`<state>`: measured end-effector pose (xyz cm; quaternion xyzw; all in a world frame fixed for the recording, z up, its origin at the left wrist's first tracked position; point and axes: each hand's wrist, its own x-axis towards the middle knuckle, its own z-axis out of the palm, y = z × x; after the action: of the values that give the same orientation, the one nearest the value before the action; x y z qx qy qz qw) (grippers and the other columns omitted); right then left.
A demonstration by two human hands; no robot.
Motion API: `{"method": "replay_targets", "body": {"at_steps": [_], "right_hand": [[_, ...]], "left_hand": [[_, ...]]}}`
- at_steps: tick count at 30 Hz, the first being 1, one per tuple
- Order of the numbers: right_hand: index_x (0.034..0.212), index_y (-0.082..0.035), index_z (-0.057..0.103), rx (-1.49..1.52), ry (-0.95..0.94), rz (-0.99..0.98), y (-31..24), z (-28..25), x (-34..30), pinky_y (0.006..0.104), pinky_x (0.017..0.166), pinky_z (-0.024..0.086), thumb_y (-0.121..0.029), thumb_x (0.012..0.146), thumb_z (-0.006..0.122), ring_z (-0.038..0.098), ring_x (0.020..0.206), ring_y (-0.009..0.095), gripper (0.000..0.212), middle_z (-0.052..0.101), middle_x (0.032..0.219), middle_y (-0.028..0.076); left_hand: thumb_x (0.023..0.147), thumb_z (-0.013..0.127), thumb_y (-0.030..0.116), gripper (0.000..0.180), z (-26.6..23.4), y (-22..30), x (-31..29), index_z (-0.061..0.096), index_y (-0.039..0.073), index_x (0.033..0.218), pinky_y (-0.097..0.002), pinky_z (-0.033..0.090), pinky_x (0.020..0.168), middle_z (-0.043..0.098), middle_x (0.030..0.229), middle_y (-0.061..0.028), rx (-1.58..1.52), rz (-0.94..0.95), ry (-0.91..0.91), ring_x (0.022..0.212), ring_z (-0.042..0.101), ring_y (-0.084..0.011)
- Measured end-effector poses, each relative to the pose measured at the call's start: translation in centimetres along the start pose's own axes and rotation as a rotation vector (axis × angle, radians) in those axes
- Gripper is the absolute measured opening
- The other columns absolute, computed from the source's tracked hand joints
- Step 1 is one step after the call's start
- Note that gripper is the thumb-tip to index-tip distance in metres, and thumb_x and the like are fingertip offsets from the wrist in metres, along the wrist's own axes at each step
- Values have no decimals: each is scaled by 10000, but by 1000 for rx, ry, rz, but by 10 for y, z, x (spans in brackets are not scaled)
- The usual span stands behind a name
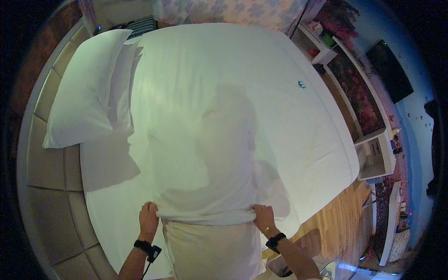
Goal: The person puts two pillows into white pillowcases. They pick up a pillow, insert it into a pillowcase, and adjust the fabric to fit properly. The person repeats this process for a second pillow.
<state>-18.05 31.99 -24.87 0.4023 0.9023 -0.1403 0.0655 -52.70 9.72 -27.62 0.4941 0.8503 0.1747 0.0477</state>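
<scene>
Stretched between my hands is the open edge of a white pillowcase (205, 205). My left hand (149, 217) is closed on its left corner, and my right hand (264, 218) grips the right corner. A cream-coloured pillow (212, 247) reaches from below up to the gathered edge, close to my body; its far part seems to lie inside the case. Beneath lies a bed with a smooth white sheet (289, 130), crossed by my shadow.
Another white pillow (86, 88) rests against the padded headboard (44, 163) at left. A small blue item (301, 84) lies on the sheet. White shelving (377, 156) and a dark screen (389, 70) line the right wall, beside wooden flooring (336, 219).
</scene>
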Motion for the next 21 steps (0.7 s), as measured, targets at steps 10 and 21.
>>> {"method": "replay_targets", "body": {"at_steps": [10, 21], "right_hand": [[998, -85, 472, 75, -258, 169, 8, 22, -72, 379, 683, 388, -182, 622, 667, 554, 791, 262, 434, 584, 847, 92], [1004, -42, 494, 1157, -271, 564, 51, 98, -63, 360, 768, 389, -236, 772, 505, 503, 831, 252, 303, 529, 885, 124]], "left_hand": [[692, 540, 67, 164, -20, 18, -107, 562, 84, 853, -372, 414, 630, 548, 768, -95, 23, 60, -430, 723, 540, -252], [545, 665, 185, 554, -28, 96, -27, 446, 55, 1036, -431, 312, 836, 466, 1002, -104, -160, 142, -411, 971, 428, -277]]}}
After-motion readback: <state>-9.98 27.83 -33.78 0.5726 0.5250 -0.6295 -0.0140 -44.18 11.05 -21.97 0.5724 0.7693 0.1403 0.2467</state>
